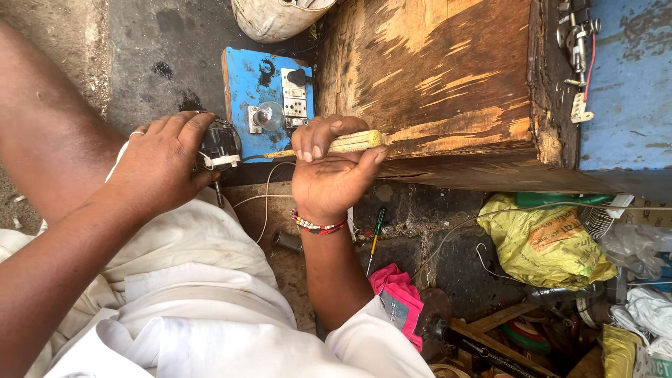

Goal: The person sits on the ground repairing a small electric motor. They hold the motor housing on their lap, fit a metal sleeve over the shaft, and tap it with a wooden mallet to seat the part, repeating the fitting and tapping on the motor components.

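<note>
At nine o'clock we see our left hand (159, 162) clamped around a small black motor part (220, 145), held just above our lap. Toward the centre, our right hand (334, 168) grips a tool with a pale yellow handle (353, 142), its shaft pointing at the part. At twelve o'clock lies a blue board (245, 84) carrying a bulb (269, 115), beside a worn wooden box (434, 77).

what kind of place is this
Probably a small roadside electrical repair stall: a blue test board with a bulb and socket, a worn wooden bench, and loose wires, tools and bags on the ground.
</note>
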Demonstrator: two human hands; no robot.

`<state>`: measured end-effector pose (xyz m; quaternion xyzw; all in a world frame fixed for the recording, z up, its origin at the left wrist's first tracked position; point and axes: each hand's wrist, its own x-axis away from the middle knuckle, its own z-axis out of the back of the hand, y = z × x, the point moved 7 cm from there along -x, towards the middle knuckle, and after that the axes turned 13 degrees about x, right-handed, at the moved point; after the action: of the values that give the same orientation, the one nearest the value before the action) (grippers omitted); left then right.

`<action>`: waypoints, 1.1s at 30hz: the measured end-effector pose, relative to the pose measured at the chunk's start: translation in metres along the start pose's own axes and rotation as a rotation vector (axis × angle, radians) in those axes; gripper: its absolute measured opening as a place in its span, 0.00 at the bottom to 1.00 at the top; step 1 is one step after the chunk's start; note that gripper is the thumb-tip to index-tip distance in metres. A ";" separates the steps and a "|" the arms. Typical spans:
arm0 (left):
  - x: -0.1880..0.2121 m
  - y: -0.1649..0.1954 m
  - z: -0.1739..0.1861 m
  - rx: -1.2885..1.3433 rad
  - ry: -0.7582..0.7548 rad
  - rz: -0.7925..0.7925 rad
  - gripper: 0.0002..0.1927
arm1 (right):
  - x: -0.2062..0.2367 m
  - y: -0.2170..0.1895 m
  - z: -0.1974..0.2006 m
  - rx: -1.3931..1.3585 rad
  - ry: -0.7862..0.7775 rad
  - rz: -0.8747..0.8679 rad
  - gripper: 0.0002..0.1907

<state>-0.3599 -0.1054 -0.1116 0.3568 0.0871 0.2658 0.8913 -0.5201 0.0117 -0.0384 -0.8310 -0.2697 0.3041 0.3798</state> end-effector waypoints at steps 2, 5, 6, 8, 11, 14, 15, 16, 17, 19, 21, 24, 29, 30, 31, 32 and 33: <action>0.000 0.002 0.002 -0.010 -0.006 0.009 0.47 | 0.001 0.003 0.000 0.013 0.015 0.000 0.30; 0.000 0.005 0.005 -0.022 -0.010 0.017 0.47 | 0.003 0.006 -0.001 0.039 0.027 0.006 0.30; 0.000 0.006 0.006 -0.020 -0.005 0.012 0.46 | 0.003 0.007 -0.001 0.048 0.027 0.009 0.30; 0.000 0.008 0.008 -0.021 0.004 0.004 0.46 | 0.004 0.007 -0.003 0.040 0.026 0.009 0.30; 0.001 0.008 0.010 -0.019 0.003 0.008 0.45 | 0.003 0.007 -0.004 0.039 0.017 0.013 0.30; 0.000 0.006 0.009 -0.007 -0.006 0.022 0.45 | 0.001 0.005 -0.008 0.067 -0.027 0.037 0.31; 0.001 0.006 0.009 -0.006 -0.003 0.020 0.45 | 0.000 0.005 -0.010 0.080 -0.047 0.047 0.31; 0.001 0.006 0.009 -0.005 -0.002 0.019 0.45 | -0.001 0.007 -0.010 0.074 -0.060 0.036 0.31; 0.001 0.005 0.008 -0.004 -0.001 0.019 0.45 | -0.001 0.009 -0.011 0.070 -0.074 0.024 0.31; 0.001 0.004 0.008 -0.005 0.002 0.018 0.45 | -0.002 0.012 -0.013 0.068 -0.100 0.013 0.32; 0.001 0.002 0.007 -0.003 0.008 0.014 0.44 | -0.002 0.013 -0.014 0.072 -0.129 0.013 0.32; 0.001 0.000 0.007 -0.002 0.007 0.015 0.44 | -0.001 0.013 -0.015 0.064 -0.145 -0.001 0.32; -0.001 -0.002 0.004 0.000 -0.025 0.036 0.44 | 0.001 0.011 -0.015 0.057 -0.176 0.000 0.33; -0.001 -0.002 0.004 -0.003 -0.029 0.039 0.44 | 0.001 0.011 -0.016 0.059 -0.178 -0.001 0.33; -0.001 -0.003 0.004 -0.007 -0.033 0.043 0.44 | 0.001 0.011 -0.016 0.056 -0.186 -0.004 0.33; -0.001 -0.002 0.005 -0.011 -0.024 0.036 0.45 | 0.001 0.011 -0.017 0.051 -0.194 -0.006 0.33; -0.001 -0.001 0.005 -0.014 -0.017 0.031 0.45 | 0.001 0.012 -0.018 0.047 -0.202 -0.009 0.33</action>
<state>-0.3583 -0.1097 -0.1088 0.3542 0.0722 0.2770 0.8903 -0.5042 -0.0029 -0.0386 -0.7857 -0.3031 0.3910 0.3713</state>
